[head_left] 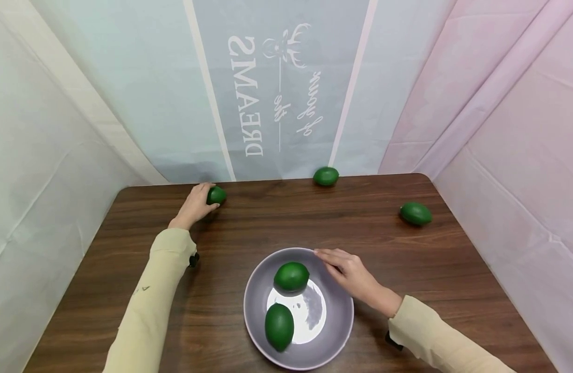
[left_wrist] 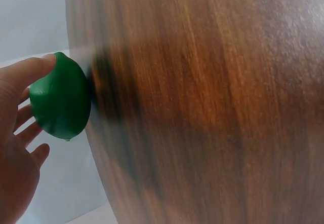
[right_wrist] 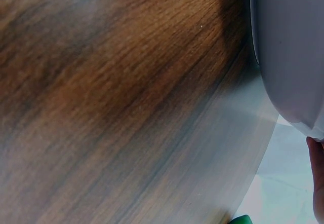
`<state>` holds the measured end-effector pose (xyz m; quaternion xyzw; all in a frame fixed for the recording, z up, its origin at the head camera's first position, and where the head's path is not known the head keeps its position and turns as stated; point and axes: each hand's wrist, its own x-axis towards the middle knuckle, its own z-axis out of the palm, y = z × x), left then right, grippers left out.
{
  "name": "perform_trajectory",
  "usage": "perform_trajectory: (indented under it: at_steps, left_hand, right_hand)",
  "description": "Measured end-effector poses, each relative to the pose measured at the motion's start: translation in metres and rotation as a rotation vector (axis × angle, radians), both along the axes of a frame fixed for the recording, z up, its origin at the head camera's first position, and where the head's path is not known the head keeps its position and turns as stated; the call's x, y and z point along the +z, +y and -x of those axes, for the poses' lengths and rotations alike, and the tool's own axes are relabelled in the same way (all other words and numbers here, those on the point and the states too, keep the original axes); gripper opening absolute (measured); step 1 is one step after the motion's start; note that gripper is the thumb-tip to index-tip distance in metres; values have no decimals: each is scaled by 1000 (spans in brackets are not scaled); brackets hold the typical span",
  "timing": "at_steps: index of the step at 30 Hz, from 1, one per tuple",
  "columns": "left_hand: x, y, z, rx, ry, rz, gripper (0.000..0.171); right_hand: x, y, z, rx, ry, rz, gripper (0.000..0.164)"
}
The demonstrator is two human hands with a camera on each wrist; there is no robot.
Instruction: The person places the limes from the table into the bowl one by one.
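Note:
At the table's far left edge, my left hand (head_left: pixel 195 204) grips a green lime (head_left: pixel 217 195) with thumb and fingers around it. In the left wrist view, the thumb lies against one side of this lime (left_wrist: pixel 61 100), and several fingers show behind it. My right hand (head_left: pixel 354 274) rests at the upper right rim of a grey-purple bowl (head_left: pixel 254 311), fingers fairly straight. A fingertip (right_wrist: pixel 315 155) meets the bowl's rim in the right wrist view. Inside the bowl lie one lime (head_left: pixel 291 276) and, nearer me, another lime (head_left: pixel 279 327).
One more lime (head_left: pixel 326 176) sits at the back edge of the dark wooden table (head_left: pixel 268 223). Another lime (head_left: pixel 415 213) lies toward the right side. Pale cloth hangings (head_left: pixel 286 166) with printed lettering rise behind the table and along both sides.

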<state>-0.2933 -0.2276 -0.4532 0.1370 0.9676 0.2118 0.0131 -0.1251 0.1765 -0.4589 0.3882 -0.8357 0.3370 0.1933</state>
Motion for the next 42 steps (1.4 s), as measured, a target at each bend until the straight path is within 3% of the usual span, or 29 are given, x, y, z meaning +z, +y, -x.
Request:
perform_trajectory:
  at_steps: [14,25,42]
  left_hand:
    - [-7,5,-2,-17,-96,16,66]
    - [-8,9,-7,-42,-125,37,65]
    - [-6,6,-16,-132,-103,29,60]
  right_hand:
    - [1,-1,0,-1,-1,3,35]
    - [0,0,0,-9,2,-4,35]
    - [0,0,-1,-21,-19,-19,36]
